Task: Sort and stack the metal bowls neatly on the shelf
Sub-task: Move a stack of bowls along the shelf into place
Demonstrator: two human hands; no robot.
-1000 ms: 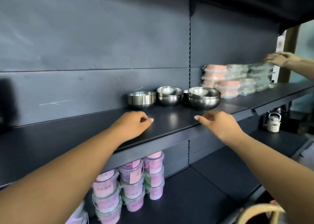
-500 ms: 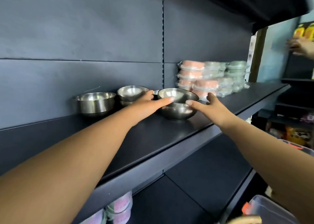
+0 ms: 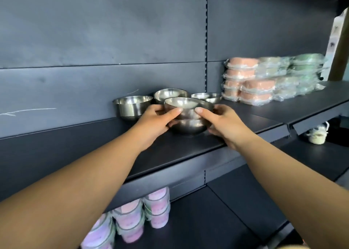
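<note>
We've got both hands, left [image 3: 154, 121] and right [image 3: 222, 124], with a closed grip round the tilted top bowl [image 3: 186, 106], nested in another bowl [image 3: 189, 127] on the shelf [image 3: 188, 146].

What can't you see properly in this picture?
- Head view: the left hand and right hand cover the sides of the front bowl stack.
- That stack hides part of the back bowls.
- Labels on the pink tubs are blurred; the bottom edge cuts some off.
</note>
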